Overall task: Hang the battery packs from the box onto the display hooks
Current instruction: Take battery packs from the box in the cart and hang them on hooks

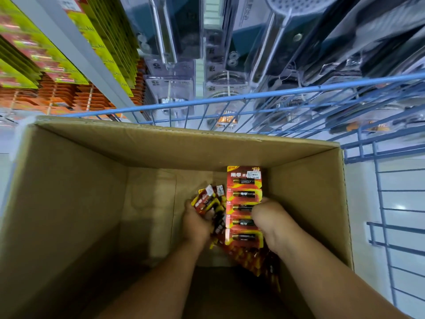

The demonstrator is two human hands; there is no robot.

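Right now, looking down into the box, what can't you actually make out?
- Right hand: its fingertips are hidden behind the long battery strip in the head view.
- Left hand: how many battery packs it holds; they overlap and blur.
- Loose packs at the bottom: the count, covered by both forearms and shadow.
- Price sticker: mostly too small to read.
- Hanging stock at upper left: motion-blurred, no hooks discernible.
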